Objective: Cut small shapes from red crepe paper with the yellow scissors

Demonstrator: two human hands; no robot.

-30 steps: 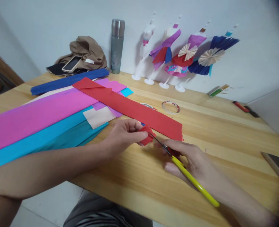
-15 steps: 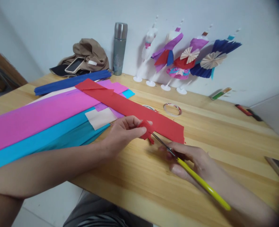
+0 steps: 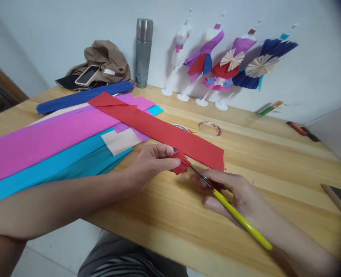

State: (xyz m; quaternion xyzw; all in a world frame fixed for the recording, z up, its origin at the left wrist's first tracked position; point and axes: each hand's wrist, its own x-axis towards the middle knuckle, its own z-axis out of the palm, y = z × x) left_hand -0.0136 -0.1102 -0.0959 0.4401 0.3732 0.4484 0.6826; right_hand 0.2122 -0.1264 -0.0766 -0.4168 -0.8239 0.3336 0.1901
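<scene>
the worker's left forearm [image 3: 72,204] enters at the lower left, bent at the elbow, and extends rightward and slightly upward over the pale, wood-grained table [image 3: 164,223]. the left hand [image 3: 154,163] is turned with its back toward the viewer's left; its fingers are curled inward, and the thumb presses against them, pinching a small, crumpled, red crepe-paper piece [image 3: 179,169]. this piece is at the centre of the view, just in front of the near edge of a long, flat, red crepe-paper strip [image 3: 164,129] lying diagonally on the table.

the right forearm [image 3: 286,227] slants in from the lower right, its hand pointing leftward toward the other. the right hand [image 3: 236,192], somewhat blurred, grasps a scissor-like tool with slender dark metal blades and a long yellow handle [image 3: 227,204]; the index finger lies along the far side near the pivot, and the thumb is on the near side. the blades point up and left, their tip at the small piece's right side; whether they are parted cannot be told. left of the hands lie a broad pink paper length [image 3: 57,138] and a small beige paper rectangle [image 3: 120,141].
</scene>
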